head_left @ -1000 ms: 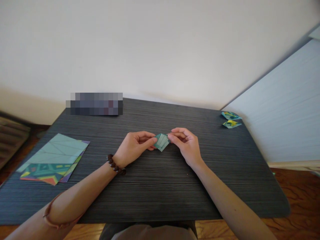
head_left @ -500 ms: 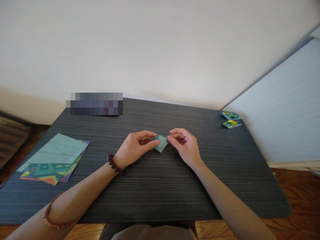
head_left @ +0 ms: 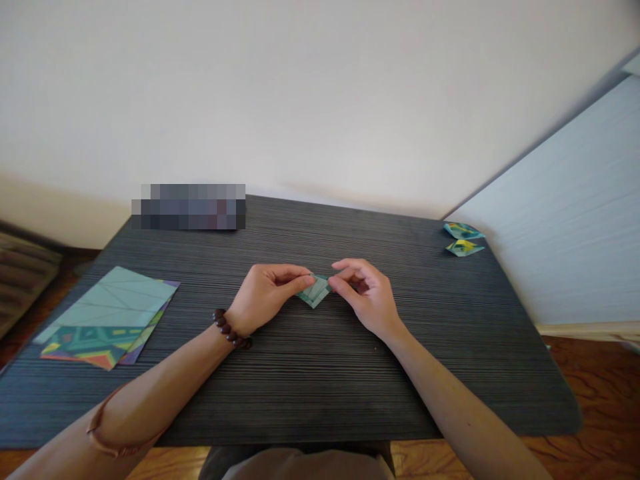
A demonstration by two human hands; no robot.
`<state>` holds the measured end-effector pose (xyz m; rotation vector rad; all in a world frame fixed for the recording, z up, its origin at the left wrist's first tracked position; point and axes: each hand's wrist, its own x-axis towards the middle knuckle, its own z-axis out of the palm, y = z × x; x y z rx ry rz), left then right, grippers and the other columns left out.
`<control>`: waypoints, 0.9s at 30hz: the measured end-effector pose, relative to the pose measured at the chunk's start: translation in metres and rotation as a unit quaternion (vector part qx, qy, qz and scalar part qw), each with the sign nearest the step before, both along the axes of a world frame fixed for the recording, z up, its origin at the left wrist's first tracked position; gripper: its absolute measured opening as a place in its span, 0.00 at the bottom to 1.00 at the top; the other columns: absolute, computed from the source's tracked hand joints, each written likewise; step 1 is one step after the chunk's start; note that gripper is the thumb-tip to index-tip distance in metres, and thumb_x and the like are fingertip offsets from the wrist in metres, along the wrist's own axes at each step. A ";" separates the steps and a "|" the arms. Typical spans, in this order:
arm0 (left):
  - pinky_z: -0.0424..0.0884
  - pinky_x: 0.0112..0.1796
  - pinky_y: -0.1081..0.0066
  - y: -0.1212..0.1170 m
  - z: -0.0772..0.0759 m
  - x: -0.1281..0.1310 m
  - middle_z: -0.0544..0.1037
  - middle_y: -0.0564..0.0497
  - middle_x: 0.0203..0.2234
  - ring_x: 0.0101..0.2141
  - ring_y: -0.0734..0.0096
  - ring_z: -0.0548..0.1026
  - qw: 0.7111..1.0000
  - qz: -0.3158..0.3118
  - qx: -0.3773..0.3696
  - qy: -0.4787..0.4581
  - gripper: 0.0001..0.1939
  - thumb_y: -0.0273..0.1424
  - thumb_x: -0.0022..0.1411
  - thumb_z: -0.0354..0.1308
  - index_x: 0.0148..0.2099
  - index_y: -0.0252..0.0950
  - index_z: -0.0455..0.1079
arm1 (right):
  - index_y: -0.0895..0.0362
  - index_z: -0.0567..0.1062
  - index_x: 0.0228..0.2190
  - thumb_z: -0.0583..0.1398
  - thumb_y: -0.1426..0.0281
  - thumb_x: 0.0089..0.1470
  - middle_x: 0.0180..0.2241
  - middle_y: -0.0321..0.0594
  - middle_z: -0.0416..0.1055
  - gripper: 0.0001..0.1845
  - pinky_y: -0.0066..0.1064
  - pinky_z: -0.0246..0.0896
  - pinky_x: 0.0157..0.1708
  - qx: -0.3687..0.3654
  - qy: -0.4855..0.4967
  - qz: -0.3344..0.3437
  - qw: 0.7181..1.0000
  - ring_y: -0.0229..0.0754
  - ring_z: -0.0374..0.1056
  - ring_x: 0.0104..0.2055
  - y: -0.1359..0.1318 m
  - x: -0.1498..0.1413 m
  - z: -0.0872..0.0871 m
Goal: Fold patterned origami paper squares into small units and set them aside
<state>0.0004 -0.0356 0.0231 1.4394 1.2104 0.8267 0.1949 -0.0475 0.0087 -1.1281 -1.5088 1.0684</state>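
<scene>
A small folded piece of teal paper (head_left: 315, 293) lies at the middle of the dark striped table (head_left: 300, 373). My left hand (head_left: 265, 293), with a bead bracelet at the wrist, pinches its left side with thumb and forefinger. My right hand (head_left: 367, 297) pinches its right side, fingers curled. The paper's lower point rests on or just above the tabletop; its upper part is hidden by my fingertips.
A stack of patterned paper sheets (head_left: 107, 317) lies at the table's left. Two small folded paper pieces (head_left: 463, 239) sit at the far right corner. A pale blue panel (head_left: 565, 220) stands beside the table on the right. A blurred patch (head_left: 189, 207) covers something at the back edge.
The folded paper has been lowered and flattened toward the table, now showing a downward triangular point. Both hands drew slightly closer together and kept their pinch on it.
</scene>
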 end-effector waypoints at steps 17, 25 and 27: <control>0.74 0.36 0.71 0.002 -0.001 -0.002 0.80 0.51 0.31 0.30 0.71 0.77 0.997 -0.064 -0.054 0.004 0.14 0.38 0.53 0.62 0.39 0.33 0.75 | 0.53 0.74 0.35 0.59 0.67 0.53 0.33 0.36 0.74 0.07 0.31 0.65 0.36 0.089 -0.097 -0.001 0.991 0.37 0.69 0.33 -0.002 0.000 -0.002; 0.72 0.41 0.68 0.000 -0.003 0.001 0.80 0.50 0.37 0.36 0.67 0.77 0.996 -0.070 -0.054 -0.028 0.22 0.37 0.51 0.64 0.48 0.36 0.70 | 0.54 0.74 0.32 0.59 0.66 0.53 0.30 0.36 0.73 0.05 0.31 0.65 0.35 0.079 -0.090 -0.043 0.992 0.38 0.69 0.31 -0.001 -0.001 -0.005; 0.72 0.42 0.67 0.000 -0.005 0.001 0.80 0.50 0.37 0.38 0.65 0.77 0.994 -0.081 -0.064 -0.029 0.22 0.38 0.51 0.64 0.48 0.36 0.70 | 0.54 0.73 0.33 0.59 0.66 0.53 0.30 0.36 0.73 0.05 0.31 0.65 0.35 0.074 -0.078 -0.051 0.993 0.38 0.69 0.32 -0.001 -0.001 -0.006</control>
